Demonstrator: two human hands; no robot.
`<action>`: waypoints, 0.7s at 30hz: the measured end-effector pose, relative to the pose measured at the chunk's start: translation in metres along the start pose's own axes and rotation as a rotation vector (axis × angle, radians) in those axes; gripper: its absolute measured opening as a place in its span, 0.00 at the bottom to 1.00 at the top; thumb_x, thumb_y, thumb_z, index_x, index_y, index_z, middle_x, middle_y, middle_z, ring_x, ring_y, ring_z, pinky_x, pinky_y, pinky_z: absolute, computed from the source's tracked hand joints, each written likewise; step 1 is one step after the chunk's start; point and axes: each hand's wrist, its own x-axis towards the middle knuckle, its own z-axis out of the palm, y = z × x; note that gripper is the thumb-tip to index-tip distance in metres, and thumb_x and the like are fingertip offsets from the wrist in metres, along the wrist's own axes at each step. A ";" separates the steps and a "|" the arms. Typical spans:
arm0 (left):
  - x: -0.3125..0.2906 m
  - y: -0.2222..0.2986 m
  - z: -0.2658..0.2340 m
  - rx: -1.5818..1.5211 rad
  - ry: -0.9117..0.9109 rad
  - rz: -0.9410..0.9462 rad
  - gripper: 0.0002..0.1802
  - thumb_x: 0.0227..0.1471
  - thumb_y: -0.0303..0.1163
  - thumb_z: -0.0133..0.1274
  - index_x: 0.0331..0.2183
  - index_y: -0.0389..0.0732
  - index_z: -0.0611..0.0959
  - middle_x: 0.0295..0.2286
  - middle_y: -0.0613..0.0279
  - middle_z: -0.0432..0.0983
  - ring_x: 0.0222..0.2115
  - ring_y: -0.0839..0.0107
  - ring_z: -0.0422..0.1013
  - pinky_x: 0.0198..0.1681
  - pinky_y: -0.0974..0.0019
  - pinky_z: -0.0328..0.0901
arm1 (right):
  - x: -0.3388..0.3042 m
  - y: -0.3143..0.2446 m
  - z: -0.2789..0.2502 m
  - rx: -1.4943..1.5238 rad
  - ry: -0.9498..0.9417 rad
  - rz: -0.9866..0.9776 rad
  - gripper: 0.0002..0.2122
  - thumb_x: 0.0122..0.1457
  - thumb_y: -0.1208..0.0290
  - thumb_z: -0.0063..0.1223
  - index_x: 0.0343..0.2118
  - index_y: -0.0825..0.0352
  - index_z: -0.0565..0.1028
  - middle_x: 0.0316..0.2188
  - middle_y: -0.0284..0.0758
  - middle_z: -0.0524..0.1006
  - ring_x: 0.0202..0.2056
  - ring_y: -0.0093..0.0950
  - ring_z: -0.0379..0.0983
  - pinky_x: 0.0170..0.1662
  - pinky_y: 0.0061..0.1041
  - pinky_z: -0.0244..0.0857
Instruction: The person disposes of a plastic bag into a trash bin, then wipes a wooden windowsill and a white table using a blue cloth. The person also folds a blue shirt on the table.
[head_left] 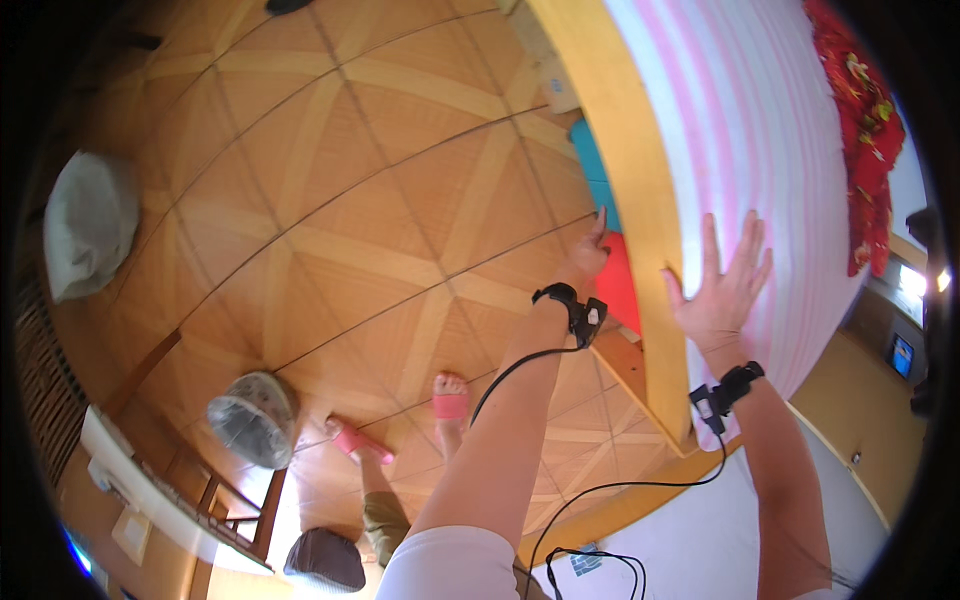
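My right hand (722,300) lies flat with spread fingers on the pink-and-white striped sheet (700,120) of a bed, just in from its wooden side rail (640,130). Lower down, on the outer side of that rail, my left hand (590,255) reaches toward a red box-like object (620,285) and a teal one (597,178) under the bed. One finger of it is stretched out by the teal object. Its other fingers are partly hidden, and I cannot tell if it touches either object. Each wrist wears a black strap with a small cabled device.
A lined waste bin (252,418) stands on the tiled floor (370,200) near my feet in pink slippers (450,400). A white bag (92,225) is at the far left, above a table edge (150,490). Red patterned cloth (862,140) lies across the bed. Black cable (640,486) loops between my arms.
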 end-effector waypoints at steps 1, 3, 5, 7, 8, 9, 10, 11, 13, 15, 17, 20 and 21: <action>-0.018 -0.018 -0.007 0.119 0.027 -0.033 0.46 0.52 0.27 0.53 0.68 0.43 0.50 0.49 0.48 0.76 0.47 0.59 0.75 0.49 0.61 0.69 | -0.001 -0.002 -0.006 -0.006 0.033 -0.023 0.42 0.48 0.50 0.63 0.68 0.53 0.58 0.68 0.55 0.47 0.69 0.52 0.42 0.65 0.60 0.40; -0.066 -0.062 -0.031 0.266 0.038 -0.096 0.43 0.53 0.27 0.51 0.67 0.45 0.53 0.50 0.49 0.76 0.48 0.60 0.74 0.50 0.62 0.69 | -0.003 -0.010 -0.019 -0.055 0.023 -0.023 0.42 0.50 0.49 0.62 0.68 0.53 0.58 0.68 0.54 0.47 0.69 0.52 0.42 0.65 0.60 0.41; -0.139 -0.110 -0.059 -0.027 0.251 -0.109 0.35 0.55 0.33 0.49 0.64 0.46 0.63 0.49 0.47 0.77 0.49 0.60 0.73 0.49 0.63 0.69 | -0.004 -0.019 -0.032 -0.086 0.069 -0.050 0.42 0.51 0.49 0.60 0.69 0.52 0.56 0.69 0.52 0.47 0.69 0.50 0.42 0.65 0.58 0.41; -0.233 -0.151 -0.105 -0.237 0.315 -0.158 0.29 0.56 0.35 0.50 0.60 0.45 0.70 0.43 0.47 0.79 0.44 0.58 0.76 0.44 0.60 0.70 | -0.005 -0.031 -0.047 -0.121 0.106 -0.056 0.42 0.53 0.49 0.58 0.70 0.51 0.53 0.69 0.50 0.47 0.69 0.49 0.43 0.65 0.56 0.42; -0.285 -0.164 -0.130 -0.165 0.400 -0.158 0.27 0.56 0.36 0.50 0.57 0.44 0.73 0.40 0.46 0.80 0.41 0.57 0.77 0.42 0.59 0.71 | -0.006 -0.038 -0.055 -0.125 0.142 -0.083 0.42 0.54 0.48 0.58 0.70 0.51 0.52 0.69 0.50 0.47 0.70 0.48 0.42 0.66 0.56 0.43; -0.354 -0.172 -0.154 0.111 0.431 -0.318 0.25 0.56 0.37 0.51 0.55 0.42 0.75 0.37 0.46 0.82 0.38 0.57 0.78 0.40 0.59 0.71 | -0.005 -0.044 -0.065 -0.141 0.156 -0.093 0.42 0.55 0.48 0.57 0.70 0.51 0.50 0.69 0.49 0.47 0.70 0.48 0.42 0.66 0.55 0.44; -0.424 -0.174 -0.180 0.213 0.426 -0.261 0.23 0.56 0.37 0.51 0.53 0.42 0.77 0.35 0.47 0.82 0.38 0.57 0.78 0.40 0.59 0.71 | -0.007 -0.053 -0.077 -0.163 0.148 -0.096 0.42 0.56 0.49 0.56 0.70 0.51 0.50 0.70 0.49 0.46 0.70 0.49 0.42 0.65 0.55 0.45; -0.491 -0.169 -0.201 0.198 0.484 -0.403 0.22 0.55 0.37 0.52 0.51 0.42 0.79 0.32 0.48 0.82 0.37 0.57 0.78 0.39 0.60 0.71 | -0.012 -0.063 -0.091 -0.181 0.133 -0.092 0.42 0.56 0.49 0.56 0.71 0.51 0.49 0.70 0.49 0.46 0.70 0.49 0.42 0.65 0.55 0.47; -0.632 -0.146 -0.251 -0.171 0.664 -0.552 0.22 0.53 0.37 0.54 0.50 0.43 0.81 0.34 0.49 0.82 0.38 0.60 0.79 0.39 0.64 0.71 | -0.020 -0.084 -0.125 -0.192 0.150 -0.105 0.43 0.56 0.51 0.58 0.71 0.50 0.46 0.70 0.49 0.45 0.69 0.50 0.42 0.65 0.55 0.48; -0.768 -0.109 -0.282 -0.288 0.846 -0.632 0.23 0.52 0.32 0.56 0.51 0.39 0.79 0.37 0.52 0.82 0.37 0.61 0.77 0.40 0.63 0.71 | -0.028 -0.107 -0.164 -0.323 -0.130 0.013 0.47 0.54 0.51 0.62 0.71 0.50 0.43 0.70 0.50 0.44 0.69 0.50 0.42 0.65 0.55 0.50; -0.904 -0.068 -0.310 -0.576 1.034 -0.634 0.25 0.51 0.28 0.57 0.52 0.36 0.77 0.37 0.57 0.81 0.35 0.69 0.76 0.38 0.65 0.70 | -0.028 -0.127 -0.197 -0.399 -0.468 0.154 0.50 0.52 0.51 0.64 0.71 0.50 0.41 0.70 0.51 0.42 0.69 0.51 0.43 0.65 0.55 0.50; -1.075 -0.017 -0.313 -0.424 1.274 -0.662 0.19 0.55 0.29 0.54 0.48 0.36 0.81 0.33 0.57 0.82 0.30 0.71 0.77 0.30 0.69 0.70 | -0.043 -0.144 -0.234 -0.348 -0.652 0.211 0.49 0.50 0.51 0.66 0.70 0.55 0.46 0.70 0.53 0.43 0.67 0.53 0.49 0.65 0.49 0.52; -1.120 -0.005 -0.308 -0.321 1.334 -0.805 0.17 0.55 0.29 0.53 0.47 0.36 0.82 0.32 0.57 0.82 0.29 0.71 0.77 0.29 0.70 0.70 | -0.051 -0.150 -0.242 -0.246 -0.807 0.212 0.48 0.49 0.51 0.66 0.69 0.59 0.51 0.69 0.54 0.45 0.65 0.54 0.53 0.65 0.46 0.54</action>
